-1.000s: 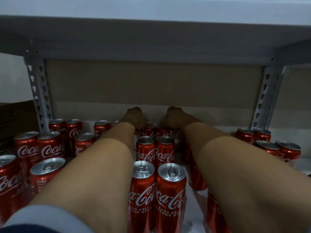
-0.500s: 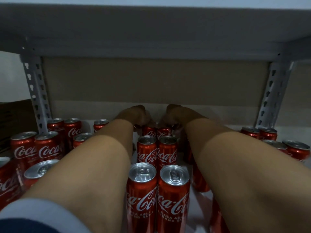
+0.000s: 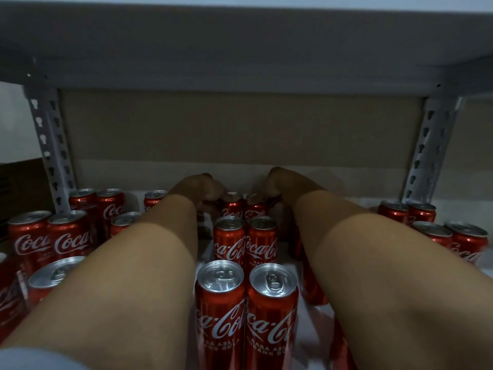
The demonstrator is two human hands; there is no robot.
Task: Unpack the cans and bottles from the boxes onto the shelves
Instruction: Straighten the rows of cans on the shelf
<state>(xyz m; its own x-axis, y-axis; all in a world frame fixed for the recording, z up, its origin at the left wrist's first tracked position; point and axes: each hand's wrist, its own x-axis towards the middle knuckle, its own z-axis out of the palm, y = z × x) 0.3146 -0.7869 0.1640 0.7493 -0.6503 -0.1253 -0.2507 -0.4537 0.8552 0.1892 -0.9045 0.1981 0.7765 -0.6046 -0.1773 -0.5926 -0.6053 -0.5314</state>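
Observation:
Red Coca-Cola cans stand in a double row down the middle of the white shelf (image 3: pixel 306 340). Both my forearms reach deep along this row. My left hand (image 3: pixel 201 189) curls against the outer side of the rear left can (image 3: pixel 232 206). In the same way my right hand (image 3: pixel 278 184) curls against the rear right can (image 3: pixel 255 208). In front of them stand a middle pair (image 3: pixel 245 241) and a near pair (image 3: pixel 246 311). My fingertips are hidden behind the hands and cans.
More cans stand grouped at the left (image 3: pixel 50 236) and right (image 3: pixel 437 228), some under my right arm. Perforated grey uprights (image 3: pixel 50 145) (image 3: pixel 432 145) frame the bay. The upper shelf (image 3: pixel 240 49) hangs low overhead, and a cardboard back panel (image 3: pixel 240 129) closes the rear.
My hands have spread slightly apart and no longer cover the tops of the two rear cans. The view has moved closer and lower into the shelf.

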